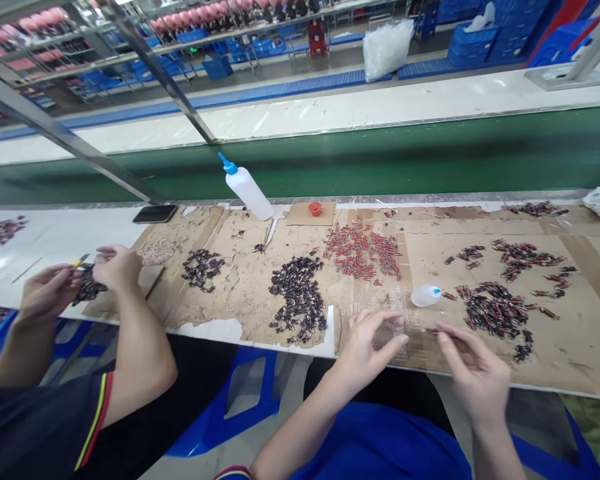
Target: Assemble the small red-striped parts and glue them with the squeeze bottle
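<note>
The right hand (pixel 477 373) pinches what seems a small dark part (pixel 431 330).

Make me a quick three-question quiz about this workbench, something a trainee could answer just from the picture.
1. Which of the camera wearer's hands pinches a small part: the left hand or the right hand?
2. True or false: in this view, the tall bottle is left of the red cup.
3. What colour is the tall bottle's cap? A) green B) blue C) yellow

Key: 1. The right hand. 2. True. 3. B.
</note>
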`<state>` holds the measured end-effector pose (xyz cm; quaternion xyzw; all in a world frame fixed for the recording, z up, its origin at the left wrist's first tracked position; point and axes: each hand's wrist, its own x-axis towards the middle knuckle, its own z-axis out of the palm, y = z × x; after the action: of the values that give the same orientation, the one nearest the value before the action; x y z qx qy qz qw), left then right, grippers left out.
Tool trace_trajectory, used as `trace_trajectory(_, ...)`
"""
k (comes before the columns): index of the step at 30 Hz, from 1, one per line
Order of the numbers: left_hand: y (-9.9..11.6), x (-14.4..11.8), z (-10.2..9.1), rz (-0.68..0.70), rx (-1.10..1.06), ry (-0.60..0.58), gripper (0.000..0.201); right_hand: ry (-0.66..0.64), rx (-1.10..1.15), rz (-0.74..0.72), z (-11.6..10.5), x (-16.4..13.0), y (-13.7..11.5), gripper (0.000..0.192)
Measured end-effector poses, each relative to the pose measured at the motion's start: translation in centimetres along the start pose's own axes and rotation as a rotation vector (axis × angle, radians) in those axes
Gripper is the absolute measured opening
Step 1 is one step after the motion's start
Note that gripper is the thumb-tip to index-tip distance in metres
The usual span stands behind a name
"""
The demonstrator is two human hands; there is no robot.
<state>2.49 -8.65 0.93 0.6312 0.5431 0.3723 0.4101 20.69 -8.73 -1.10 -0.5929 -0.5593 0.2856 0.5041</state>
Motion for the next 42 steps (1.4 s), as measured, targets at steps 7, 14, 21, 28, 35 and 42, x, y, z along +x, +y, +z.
trace_trajectory(7, -2.7, -2.2, -6.4, -0.105, 0.616, 0.145, 0.021, 0.288, -0.461, -0.308, -2.3, 2.9, 1.5, 0.033)
trace_trajectory(14, -4.8, -4.3, -7.6, -0.097, 0.758, 0.226, 0.012, 0.064, -0.498, -0.415, 1.4, 4.1, 3.1, 0.05)
trace_trajectory(21, -5.5, -3.4, -5.8, -0.064, 0.788, 0.23, 0.018, -0.016, -0.341, -0.23, 2.0, 4.7, 3.0, 0.037)
trace_trajectory(28, -4.9, -2.7, -6.3, -0.046, 0.778, 0.251, 0.02, -0.053, 0.022, 0.159, 1.6, 3.2, 2.4, 0.041)
trace_trajectory(35, -7.7, -1.1, -6.6, -0.027, 0.75, 0.346, 0.02, 0.028, 0.092, 0.21, 1.3, 3.0, 2.4, 0.048)
trace_trajectory(42, -7.8, 0.7, -6.7, 0.109, 0.668, 0.458, 0.024, 0.076, 0.091, 0.21, 0.9, 2.8, 2.1, 0.049)
